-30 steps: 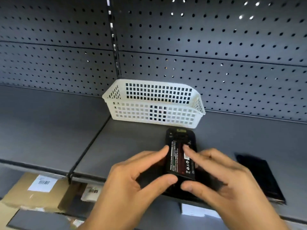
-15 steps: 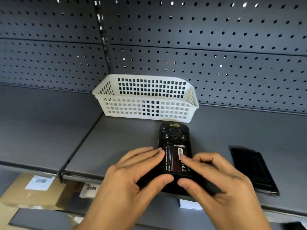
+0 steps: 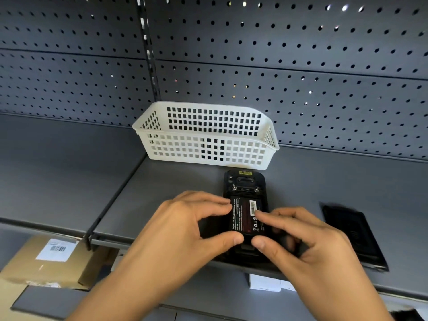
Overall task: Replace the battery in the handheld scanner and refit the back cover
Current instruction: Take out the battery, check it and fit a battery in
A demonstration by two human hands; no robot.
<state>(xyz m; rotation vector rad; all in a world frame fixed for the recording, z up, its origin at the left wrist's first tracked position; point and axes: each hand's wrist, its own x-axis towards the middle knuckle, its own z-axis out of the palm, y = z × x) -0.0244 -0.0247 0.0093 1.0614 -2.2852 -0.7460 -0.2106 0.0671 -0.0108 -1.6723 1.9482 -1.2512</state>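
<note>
A black handheld scanner (image 3: 244,181) lies face down on the grey shelf (image 3: 176,193), its back open. A black battery (image 3: 245,214) with a red label and a barcode sticker sits in its bay. My left hand (image 3: 192,230) holds the battery's left edge with fingers on top and thumb at the near end. My right hand (image 3: 301,239) grips the right side, index fingertip on the label and thumb at the near end. The black back cover (image 3: 352,235) lies flat on the shelf to the right, apart from both hands.
A white perforated basket (image 3: 206,144) stands just behind the scanner against the grey pegboard wall (image 3: 301,66). A vertical divider edge (image 3: 111,205) splits the shelf left of my hands. A cardboard box (image 3: 46,262) with a barcode label sits below, at lower left.
The battery has dropped from a tilted, raised pose down into the scanner's bay. Both hands stayed on it, closing in around its near end.
</note>
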